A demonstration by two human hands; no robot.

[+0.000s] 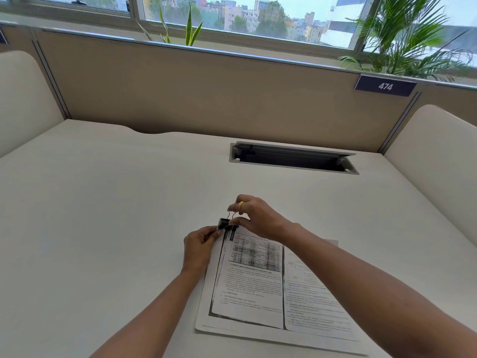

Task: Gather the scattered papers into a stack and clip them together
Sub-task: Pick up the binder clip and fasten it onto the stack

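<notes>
The papers (268,290) lie in one stack on the white counter (103,228), near us and a little to the right. The top sheet is a copy of two book pages. It has smudgy black edges, a dark gray table at the top, and many lines of small print. The page on the right side shows little boxes joined by lines. One pale corner of a sheet peeks out behind our right arm.

A small black clip (225,225) sits at the far left corner of the stack. Its two thin wire arms stick up. We cannot tell if it bites the sheets.

Our right grip (258,217) is clamped on the wire arms, finger and thumb squeezed together. It wears a gold ring (240,204). Our left grip (200,248) pinches the corner of the papers, right beside the clip.

Farther back, a long dark slot (291,157) is cut into the counter. Behind it stands a tan wall (180,94) with a dark sign (385,86) that says 474. Green plants (413,40) grow by the window (258,19).
</notes>
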